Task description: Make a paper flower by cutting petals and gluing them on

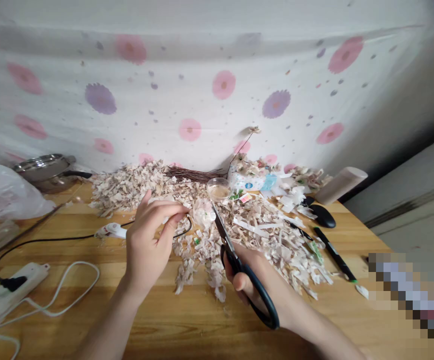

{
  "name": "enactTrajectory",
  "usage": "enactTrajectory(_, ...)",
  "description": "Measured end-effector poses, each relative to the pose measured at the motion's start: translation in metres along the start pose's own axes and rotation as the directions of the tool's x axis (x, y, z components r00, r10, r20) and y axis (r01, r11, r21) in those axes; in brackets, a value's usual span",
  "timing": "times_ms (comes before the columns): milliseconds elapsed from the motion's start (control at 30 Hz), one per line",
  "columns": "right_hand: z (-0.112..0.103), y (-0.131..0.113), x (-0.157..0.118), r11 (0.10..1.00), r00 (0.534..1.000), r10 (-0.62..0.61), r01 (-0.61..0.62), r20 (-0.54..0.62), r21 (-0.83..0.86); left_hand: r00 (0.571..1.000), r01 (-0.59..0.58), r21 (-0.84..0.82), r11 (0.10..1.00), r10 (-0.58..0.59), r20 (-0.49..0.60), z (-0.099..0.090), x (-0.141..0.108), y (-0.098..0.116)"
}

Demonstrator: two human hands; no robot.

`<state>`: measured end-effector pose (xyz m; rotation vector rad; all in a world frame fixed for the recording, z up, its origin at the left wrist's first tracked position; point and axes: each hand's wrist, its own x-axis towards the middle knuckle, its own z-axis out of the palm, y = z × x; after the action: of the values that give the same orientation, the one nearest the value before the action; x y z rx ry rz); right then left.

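Observation:
My right hand (252, 277) is wrapped round the black handles of a pair of scissors (226, 238), whose blades point up and to the left. My left hand (153, 235) is in a pinch left of the scissor tips; whatever its fingertips hold is too small to make out. Between the fingertips and the blades is a small, pale, translucent bundle (203, 212). Around and behind it lie heaps of cream paper-like scraps (134, 187). A round clear dish (219, 190) stands just beyond the scissor tips.
Dark thin twigs (196, 175) and a tissue pack (252, 182) lie at the back. A metal pot (46, 172), plastic bag (7, 190) and power strip (25, 285) with cables are at left. A black mouse (324, 216), black pen (335, 255) and pale roll (340, 185) are at right.

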<state>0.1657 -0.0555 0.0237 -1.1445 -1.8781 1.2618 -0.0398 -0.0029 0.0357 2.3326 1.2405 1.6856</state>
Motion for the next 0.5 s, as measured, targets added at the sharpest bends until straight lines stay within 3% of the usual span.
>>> enactTrajectory(200,-0.001,-0.001,-0.001,0.999,1.000,0.023,-0.023,0.003,-0.037,1.000,0.010,0.002,1.000,-0.010,0.003,0.000,0.000,-0.001)
enactTrajectory(400,0.000,0.012,0.001,0.998,0.994,-0.008,0.015,-0.112,0.069,0.995,0.096,-0.073,0.993,-0.099,-0.035,0.005,-0.004,-0.009)
enactTrajectory(433,0.000,0.014,0.003,1.000,0.989,-0.002,0.004,-0.146,0.012,0.988,0.144,-0.124,0.982,-0.148,-0.031,0.006,-0.006,-0.011)
enactTrajectory(500,0.000,0.018,0.011,0.959,0.975,0.060,-0.116,-0.213,-0.258,0.968,0.245,-0.254,0.936,-0.250,0.011,0.007,-0.009,-0.012)
